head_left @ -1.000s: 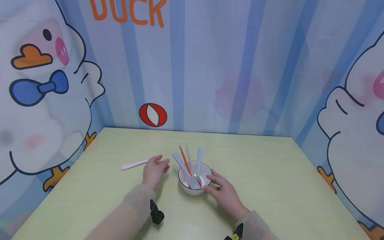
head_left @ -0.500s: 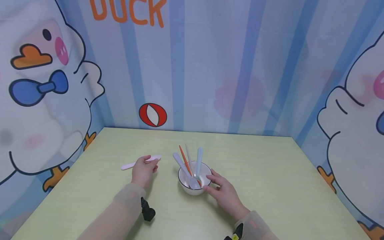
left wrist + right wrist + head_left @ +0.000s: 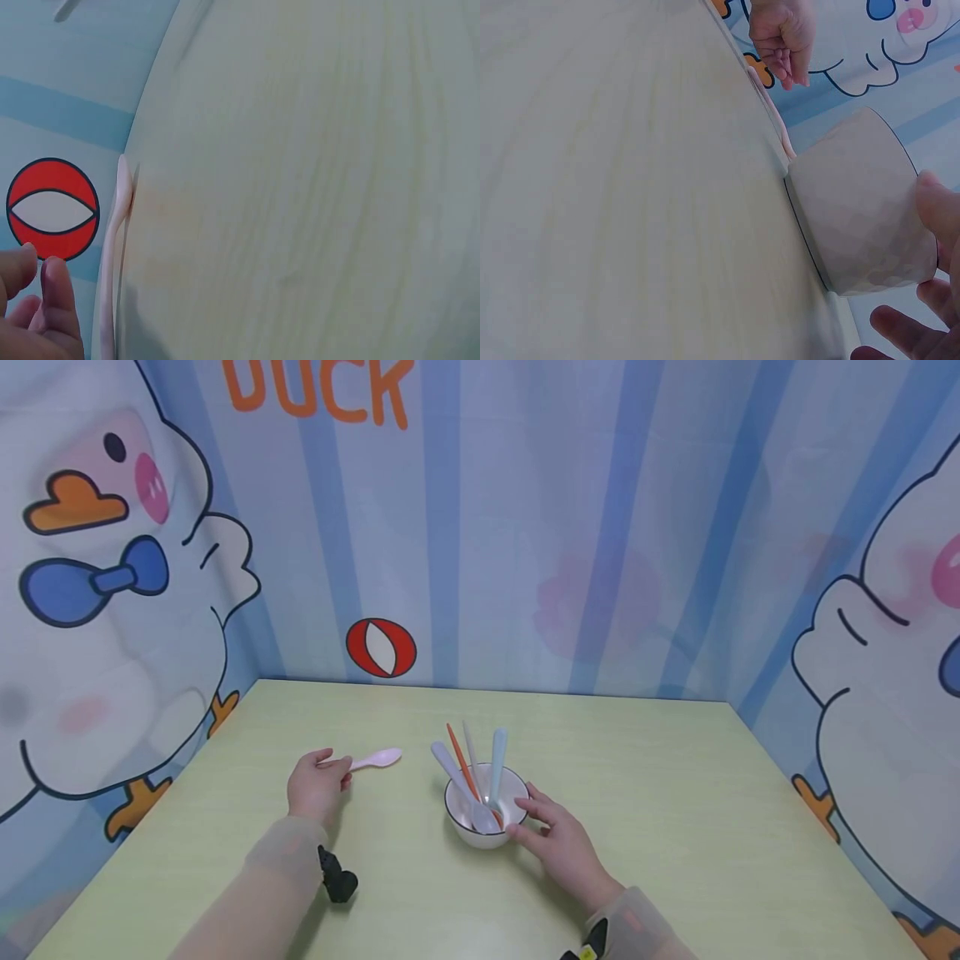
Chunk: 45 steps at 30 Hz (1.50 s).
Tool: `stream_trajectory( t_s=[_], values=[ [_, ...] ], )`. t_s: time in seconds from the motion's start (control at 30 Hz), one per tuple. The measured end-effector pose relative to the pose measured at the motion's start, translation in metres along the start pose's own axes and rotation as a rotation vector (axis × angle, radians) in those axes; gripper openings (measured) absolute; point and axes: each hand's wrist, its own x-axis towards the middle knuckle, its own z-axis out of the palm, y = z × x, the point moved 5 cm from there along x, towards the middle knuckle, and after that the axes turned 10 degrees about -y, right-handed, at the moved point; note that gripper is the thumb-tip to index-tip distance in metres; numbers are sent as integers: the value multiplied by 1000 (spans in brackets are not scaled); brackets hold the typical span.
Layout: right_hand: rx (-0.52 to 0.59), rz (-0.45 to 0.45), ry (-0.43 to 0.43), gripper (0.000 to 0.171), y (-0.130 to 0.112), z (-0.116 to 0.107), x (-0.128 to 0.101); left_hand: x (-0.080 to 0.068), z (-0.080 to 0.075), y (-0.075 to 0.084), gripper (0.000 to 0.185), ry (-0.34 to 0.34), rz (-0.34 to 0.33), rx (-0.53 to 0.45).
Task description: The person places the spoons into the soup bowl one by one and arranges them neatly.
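My left hand (image 3: 317, 783) is over the handle of a pink spoon (image 3: 382, 757) lying on the table at left. In the right wrist view, a small gap shows between the left fingertips and the spoon. The hand's loosely bent fingers hold nothing. At right, my right hand (image 3: 562, 843) holds the side of a white, dark-rimmed bowl (image 3: 468, 837), its thumb and forefinger at the rim. Standing in the bowl are a lilac spoon (image 3: 450, 764), a pale blue spoon (image 3: 499, 747), an orange utensil (image 3: 456, 745) and a thin pale one (image 3: 468, 739). Their lower ends partly overlap.
The pale green table (image 3: 637, 777) runs back to a blue striped curtain (image 3: 495, 527) printed with ducks. The bowl stands right of the pink spoon, a short way off. Black wrist cameras (image 3: 337, 881) hang at both cuffs.
My left hand has moved left, from near the pink spoon's bowl end to over its handle. The right hand and the bowl have stayed in place.
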Motion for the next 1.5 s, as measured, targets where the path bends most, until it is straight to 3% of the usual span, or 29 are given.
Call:
stream_trajectory(
  t_s=[0.13,0.33,0.57,0.8,1.2,1.5],
  values=[
    [4,-1,-2,44,0,0,0,6,-13,-5,51,41,-19,0],
    [18,-2,-5,43,-1,0,-1,6,-25,-8,46,75,-39,94],
    [3,-2,-7,43,-2,0,-1,3,-33,-13,47,49,-115,236],
    [10,5,-15,44,1,1,0,11,-38,-27,52,-13,-154,393],
    [3,-12,-7,45,1,1,-1,12,-43,-25,43,-50,-128,408],
    [5,-15,-4,44,0,0,-1,13,-42,-27,39,-32,-123,450]
  ],
)
